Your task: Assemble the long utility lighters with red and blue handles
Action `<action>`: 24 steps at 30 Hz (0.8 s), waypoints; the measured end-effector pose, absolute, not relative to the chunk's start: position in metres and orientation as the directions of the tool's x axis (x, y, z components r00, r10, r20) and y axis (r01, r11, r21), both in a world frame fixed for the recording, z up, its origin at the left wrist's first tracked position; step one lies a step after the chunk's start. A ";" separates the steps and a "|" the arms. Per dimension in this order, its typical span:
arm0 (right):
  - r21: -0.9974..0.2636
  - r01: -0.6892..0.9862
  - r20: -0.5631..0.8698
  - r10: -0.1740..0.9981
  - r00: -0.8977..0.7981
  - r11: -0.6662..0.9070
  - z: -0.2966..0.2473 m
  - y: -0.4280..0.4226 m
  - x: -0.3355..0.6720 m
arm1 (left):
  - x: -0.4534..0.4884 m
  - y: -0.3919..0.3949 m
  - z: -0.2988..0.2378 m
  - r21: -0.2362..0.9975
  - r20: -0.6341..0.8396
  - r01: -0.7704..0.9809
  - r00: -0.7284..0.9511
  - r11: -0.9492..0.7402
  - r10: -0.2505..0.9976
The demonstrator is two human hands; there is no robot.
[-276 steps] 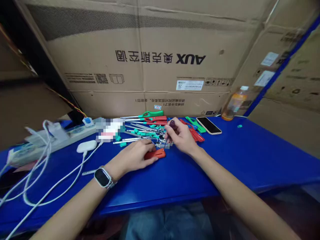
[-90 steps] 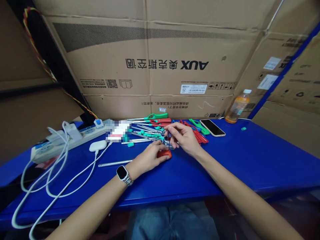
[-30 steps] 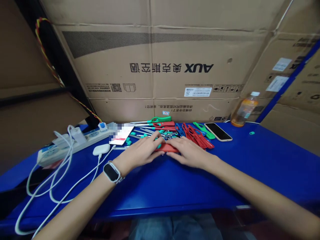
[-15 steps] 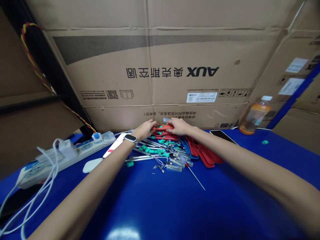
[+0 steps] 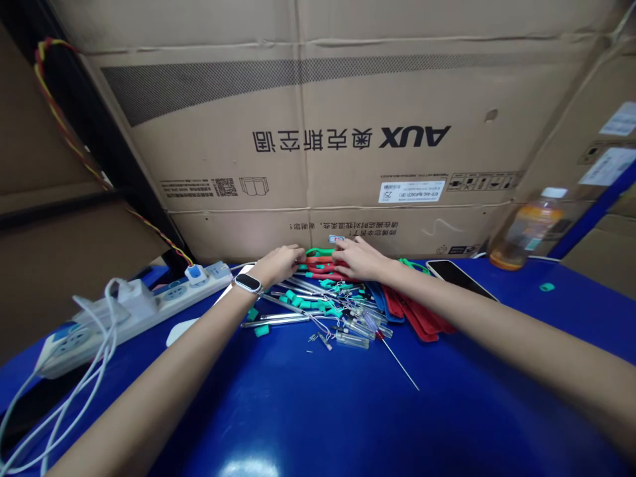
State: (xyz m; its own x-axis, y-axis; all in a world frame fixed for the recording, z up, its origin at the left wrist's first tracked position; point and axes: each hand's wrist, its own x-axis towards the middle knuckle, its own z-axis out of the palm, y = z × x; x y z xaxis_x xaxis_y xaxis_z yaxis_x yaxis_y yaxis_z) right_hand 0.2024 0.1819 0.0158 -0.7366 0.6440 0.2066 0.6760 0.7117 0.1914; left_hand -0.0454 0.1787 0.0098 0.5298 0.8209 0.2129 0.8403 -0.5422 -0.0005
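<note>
At the back of the blue table, a pile of red looped pieces [image 5: 322, 267], like handles, lies against the cardboard, with a green loop [image 5: 320, 252] on top. My left hand [image 5: 281, 264] is closed at the pile's left end, its fingers bent down. At the right end, the curled fingers of my right hand [image 5: 362, 259] grip the loops. In front lie silver metal rods [image 5: 285, 320], small teal pieces [image 5: 311, 304] and clear tubes [image 5: 352, 340] with thin cords. A thin screwdriver [image 5: 397, 361] with a clear handle points toward me. Flat red pieces [image 5: 422, 318] lie under my right forearm.
On the left stands a white power strip [image 5: 163, 301] with plugs and loose white cables [image 5: 94, 371]. A black phone [image 5: 460, 279] and an orange drink bottle [image 5: 527, 228] are at the back right. A large cardboard box [image 5: 348, 93] walls off the rear.
The view has shifted slightly. A green loop now shows above the red ones between my hands, and another green piece shows behind my right forearm. Both hands stay at the pile.
</note>
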 end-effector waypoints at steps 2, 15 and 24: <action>0.198 0.682 0.193 0.654 -0.732 0.704 0.016 0.183 0.209 | -0.037 0.184 0.006 0.007 0.218 0.826 0.549 -0.564 0.807; 0.012 0.733 0.267 0.704 -0.658 0.681 0.009 0.178 0.227 | -0.025 0.171 -0.005 0.046 0.305 0.815 0.539 -0.578 0.785; -0.121 0.734 0.401 0.709 -0.580 0.668 0.021 0.157 0.228 | -0.018 0.149 -0.001 0.107 0.377 0.806 0.509 -0.582 0.774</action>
